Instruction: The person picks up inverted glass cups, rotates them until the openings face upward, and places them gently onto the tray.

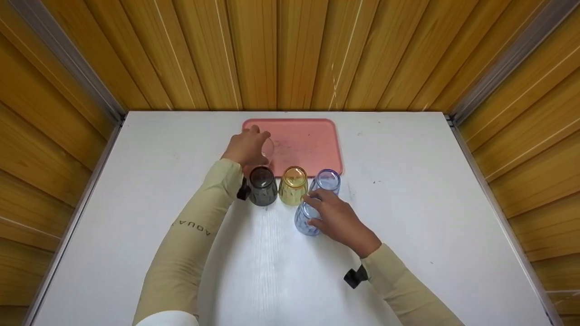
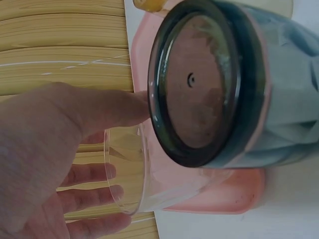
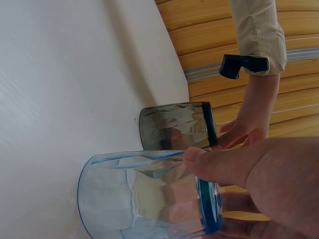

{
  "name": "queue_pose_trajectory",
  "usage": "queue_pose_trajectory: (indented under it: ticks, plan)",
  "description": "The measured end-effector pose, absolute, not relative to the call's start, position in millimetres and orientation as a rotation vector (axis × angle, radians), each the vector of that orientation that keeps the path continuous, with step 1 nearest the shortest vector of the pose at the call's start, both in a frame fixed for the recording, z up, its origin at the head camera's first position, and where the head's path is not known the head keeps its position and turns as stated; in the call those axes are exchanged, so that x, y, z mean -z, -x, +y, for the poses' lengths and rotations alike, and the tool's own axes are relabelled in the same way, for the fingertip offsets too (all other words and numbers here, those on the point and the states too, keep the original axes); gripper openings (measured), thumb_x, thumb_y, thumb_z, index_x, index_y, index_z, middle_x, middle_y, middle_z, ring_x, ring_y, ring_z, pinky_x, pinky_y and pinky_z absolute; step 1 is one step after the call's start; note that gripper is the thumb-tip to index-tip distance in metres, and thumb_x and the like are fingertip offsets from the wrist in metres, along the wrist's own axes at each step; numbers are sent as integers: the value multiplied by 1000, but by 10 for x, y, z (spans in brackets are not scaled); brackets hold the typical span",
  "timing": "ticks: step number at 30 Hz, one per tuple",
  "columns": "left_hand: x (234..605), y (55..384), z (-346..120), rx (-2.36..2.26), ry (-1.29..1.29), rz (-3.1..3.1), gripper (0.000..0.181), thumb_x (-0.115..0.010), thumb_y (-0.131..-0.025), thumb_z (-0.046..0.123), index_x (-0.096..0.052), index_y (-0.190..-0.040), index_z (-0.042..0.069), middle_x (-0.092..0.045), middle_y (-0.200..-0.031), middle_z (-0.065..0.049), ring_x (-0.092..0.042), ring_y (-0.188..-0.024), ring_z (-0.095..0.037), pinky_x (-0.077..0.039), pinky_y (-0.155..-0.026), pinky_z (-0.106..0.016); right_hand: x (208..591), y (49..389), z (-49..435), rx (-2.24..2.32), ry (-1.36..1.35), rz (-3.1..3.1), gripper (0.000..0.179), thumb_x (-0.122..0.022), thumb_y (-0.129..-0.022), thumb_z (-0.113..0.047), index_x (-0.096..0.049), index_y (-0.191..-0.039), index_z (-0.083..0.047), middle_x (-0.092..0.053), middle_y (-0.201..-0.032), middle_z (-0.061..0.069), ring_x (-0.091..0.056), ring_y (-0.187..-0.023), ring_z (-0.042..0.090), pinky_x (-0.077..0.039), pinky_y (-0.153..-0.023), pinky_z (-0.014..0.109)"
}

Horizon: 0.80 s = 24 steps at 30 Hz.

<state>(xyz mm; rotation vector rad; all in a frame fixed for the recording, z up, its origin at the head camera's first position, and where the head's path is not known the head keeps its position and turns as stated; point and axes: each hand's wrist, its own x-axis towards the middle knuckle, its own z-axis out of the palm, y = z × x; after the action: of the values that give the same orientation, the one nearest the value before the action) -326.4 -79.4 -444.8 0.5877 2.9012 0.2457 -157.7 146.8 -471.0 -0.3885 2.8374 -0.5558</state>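
On the near left part of the pink tray [image 1: 303, 142], my left hand [image 1: 247, 148] has its thumb and spread fingers around a clear glass [image 2: 127, 167]. My right hand [image 1: 335, 217] grips a light blue glass [image 1: 303, 222] near its upturned base, thumb on one side and fingers on the other. That glass is upside down on the table, in front of a second blue glass [image 1: 328, 179]. A dark grey glass [image 1: 263, 190] and a yellow glass [image 1: 293, 190] stand inverted in a row with the second blue one, along the tray's near edge.
The white table [image 1: 408, 181] meets wood-patterned panels [image 1: 294, 54] at the back and on both sides. The grey glass stands close beside my left wrist. A black wrist mount [image 1: 355, 276] sticks out from my right sleeve [image 1: 398, 280].
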Motion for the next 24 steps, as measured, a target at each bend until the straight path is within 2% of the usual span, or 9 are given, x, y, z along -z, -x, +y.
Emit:
queue_pose_trajectory:
  ticks: [7,18,24]
  plan:
    - [4436,3255,-787,-239,-581,2895,70,-78,-79,27,-48,-141,15,-51,-128,-17,-59,-105,-34,-51,-91,-54,4713,1584,1484,502,465,2865,64,-77,-82,-21,-52,-140,-20,-50,-141,5,-49,-131,25,-50,-100,40]
    - [4449,3253,-795,-235,-542,2879,64,-75,-84,28,-47,-140,15,-54,-133,-15,-58,-115,-32,-49,-98,-52,4710,1584,1479,510,454,2854,64,-76,-83,-21,-51,-141,-22,-49,-142,4,-47,-133,25,-49,-101,40]
    - [4442,3241,-809,-278,-537,2872,66,-74,-85,29,-46,-142,15,-50,-140,-15,-55,-122,-32,-46,-101,-53,4713,1583,1481,519,445,2850,63,-76,-84,-22,-51,-141,-22,-49,-142,4,-46,-134,25,-48,-102,40]
